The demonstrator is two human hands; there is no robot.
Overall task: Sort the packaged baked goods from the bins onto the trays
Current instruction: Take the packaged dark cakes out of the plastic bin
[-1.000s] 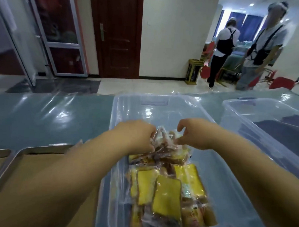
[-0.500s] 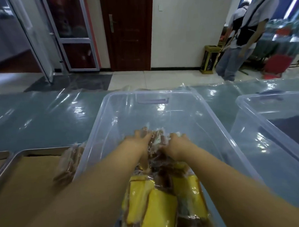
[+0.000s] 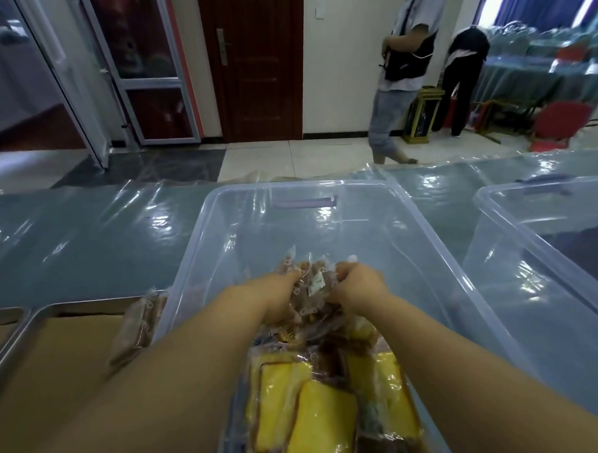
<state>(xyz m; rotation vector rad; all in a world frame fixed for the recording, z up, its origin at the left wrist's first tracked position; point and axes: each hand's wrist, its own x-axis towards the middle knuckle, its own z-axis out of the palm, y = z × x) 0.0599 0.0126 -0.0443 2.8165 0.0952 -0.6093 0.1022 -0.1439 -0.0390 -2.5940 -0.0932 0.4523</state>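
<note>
Brown pkts point away, long axis front-back (in bin); L hand, R hand grip them.

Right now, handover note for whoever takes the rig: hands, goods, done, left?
Left hand and right hand both grip a bunch of brown packets inside the middle clear bin.
Yellow cake packets lie at the bin's near end.
Done: sorted brown packets lie on the metal tray, left of the bin.
Left: move the bunch to the tray, then the yellow ones.
</note>
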